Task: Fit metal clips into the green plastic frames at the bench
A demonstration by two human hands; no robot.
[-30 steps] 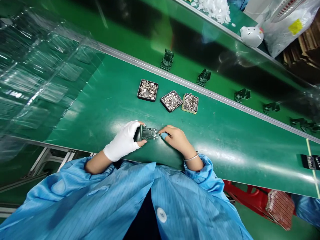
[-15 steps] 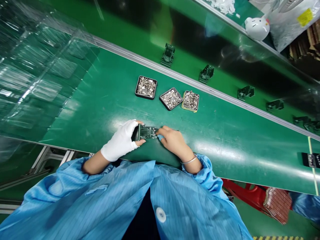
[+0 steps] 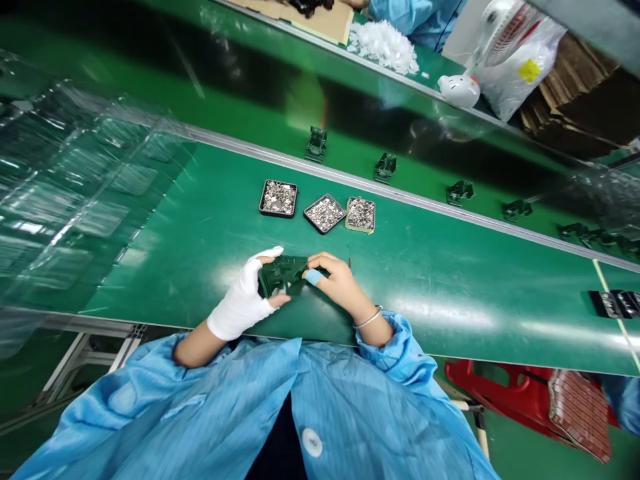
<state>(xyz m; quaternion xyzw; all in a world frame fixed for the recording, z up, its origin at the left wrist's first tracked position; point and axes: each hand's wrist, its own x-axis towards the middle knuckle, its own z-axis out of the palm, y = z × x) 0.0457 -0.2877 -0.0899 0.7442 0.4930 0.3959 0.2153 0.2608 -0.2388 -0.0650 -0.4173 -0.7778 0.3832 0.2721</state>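
A dark green plastic part (image 3: 284, 272), with slots and a raised frame, is held a little above the bench in front of me. My left hand (image 3: 243, 301), in a white fingerless glove, grips its left side with thumb and fingers. At the right end of the part, the fingers of my right hand (image 3: 341, 283) are closed on its edge; the thumb has a blue wrap. Whether a small piece is also between those fingers is hidden. Beyond the hands, small metal pieces fill a left tray (image 3: 277, 214), a middle tray (image 3: 307, 217) and a right tray (image 3: 361, 228).
Several similar dark parts, one of them a near part (image 3: 316, 144), stand on the strip behind the metal rail (image 3: 240, 148). Clear plastic trays (image 3: 95, 193) cover the left side. White pieces (image 3: 384, 47) and a fan (image 3: 503, 37) are at the back. A red chair (image 3: 493, 380) is lower right.
The plastic part has been turned and tilted in my hands, showing a broader face. Both hands stay on it. The camera view has shifted, bringing more of the far side into sight.
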